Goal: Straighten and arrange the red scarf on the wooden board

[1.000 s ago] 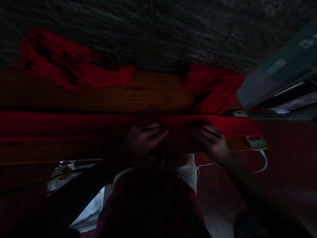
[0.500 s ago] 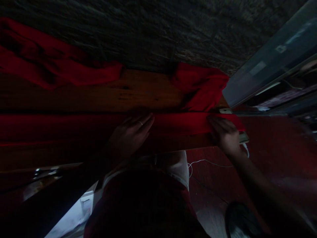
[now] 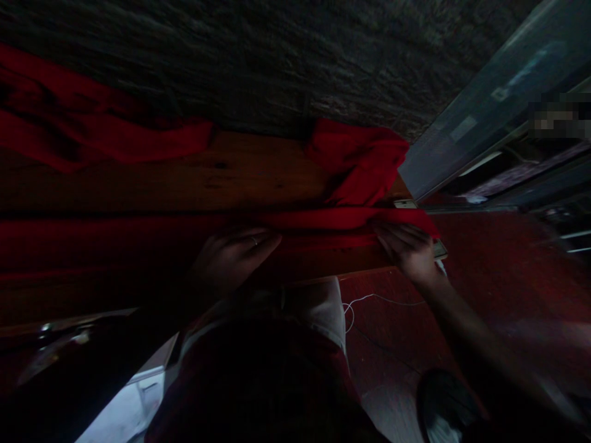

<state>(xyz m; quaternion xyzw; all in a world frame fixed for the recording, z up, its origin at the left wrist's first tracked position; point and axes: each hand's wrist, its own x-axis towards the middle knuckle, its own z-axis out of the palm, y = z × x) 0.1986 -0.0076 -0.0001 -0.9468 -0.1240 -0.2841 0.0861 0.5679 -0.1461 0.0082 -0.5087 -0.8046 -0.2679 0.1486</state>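
Head view, mid-frame: left hand (image 3: 234, 255) and right hand (image 3: 410, 249) are apparently folding a red cloth strip (image 3: 318, 218); darkness is hiding whether they're gripping; next calls for aligning edges.

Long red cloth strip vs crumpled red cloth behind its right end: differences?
Pose: red strip laid straight; crumpled cloth bunched.
Extent: red strip runs out of frame left; crumpled cloth is shorter, within frame.
Contact: right hand touches the red strip, not the crumpled cloth.
Shared: both red, on the wooden board.
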